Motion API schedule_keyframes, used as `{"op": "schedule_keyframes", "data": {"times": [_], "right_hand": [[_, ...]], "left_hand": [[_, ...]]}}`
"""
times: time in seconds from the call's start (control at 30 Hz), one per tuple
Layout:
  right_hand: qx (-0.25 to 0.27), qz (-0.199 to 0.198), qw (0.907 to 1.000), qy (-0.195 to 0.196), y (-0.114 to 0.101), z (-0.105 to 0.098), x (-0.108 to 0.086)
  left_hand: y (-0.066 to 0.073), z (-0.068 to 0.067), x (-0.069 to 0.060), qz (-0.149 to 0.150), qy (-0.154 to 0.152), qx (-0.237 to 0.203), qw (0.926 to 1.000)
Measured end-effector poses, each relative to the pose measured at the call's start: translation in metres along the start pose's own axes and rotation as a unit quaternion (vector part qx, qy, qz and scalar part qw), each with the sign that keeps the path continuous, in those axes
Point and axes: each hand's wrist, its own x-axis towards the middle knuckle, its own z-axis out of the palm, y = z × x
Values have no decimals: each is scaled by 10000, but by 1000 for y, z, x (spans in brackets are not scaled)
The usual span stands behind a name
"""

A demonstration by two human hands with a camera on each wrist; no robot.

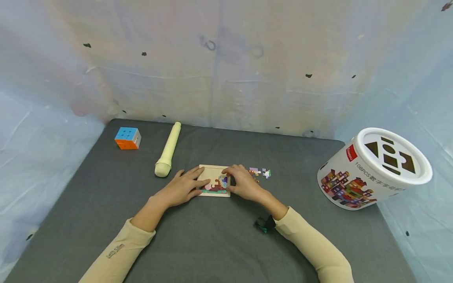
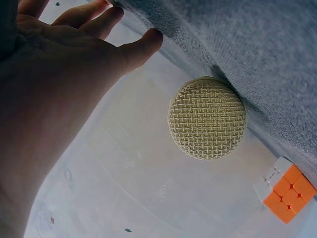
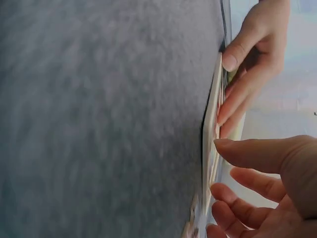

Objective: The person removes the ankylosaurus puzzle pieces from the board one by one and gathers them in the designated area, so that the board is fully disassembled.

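A wooden jigsaw puzzle board (image 1: 209,169) lies on the dark cloth, its lower part filled with colourful pieces and its upper part bare. My left hand (image 1: 182,186) rests on its left side, fingers spread over the edge. At the right side is my right hand (image 1: 244,184), thumb and fingertips at the frame, fingers loosely bent. Its thumb (image 3: 247,152) touches the board's rim in the right wrist view, and no piece shows between the fingers. Loose puzzle pieces (image 1: 267,173) lie just right of that hand, some partly hidden by it.
A pale yellow toy microphone (image 1: 169,151) lies left of the board, behind my left hand. Farther left sits a puzzle cube (image 1: 127,138). A white block bucket (image 1: 368,173) with a shape-hole lid stands at the right edge. Some black strap-like thing (image 1: 264,224) is by the right cuff.
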Motion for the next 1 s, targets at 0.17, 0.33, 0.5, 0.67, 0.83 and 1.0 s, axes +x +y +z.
{"op": "schedule_keyframes", "data": {"times": [0.17, 0.33, 0.5, 0.67, 0.83, 1.0], "right_hand": [[72, 155, 9999, -20, -4, 4, 4], [184, 144, 9997, -38, -5, 6, 4], [229, 135, 9996, -2, -6, 7, 3], [379, 99, 9992, -88, -8, 6, 3], [437, 157, 9985, -279, -8, 4, 4], [307, 174, 9987, -380, -6, 3, 8]], "left_hand": [[1, -1, 1, 36, 21, -13, 10000], [1, -1, 1, 7, 10, -34, 10000], [1, -1, 1, -32, -6, -46, 10000], [0, -1, 1, -50, -29, -85, 9999], [0, -1, 1, -58, -35, -105, 9999], [1, -1, 1, -58, -42, -126, 9999]]}}
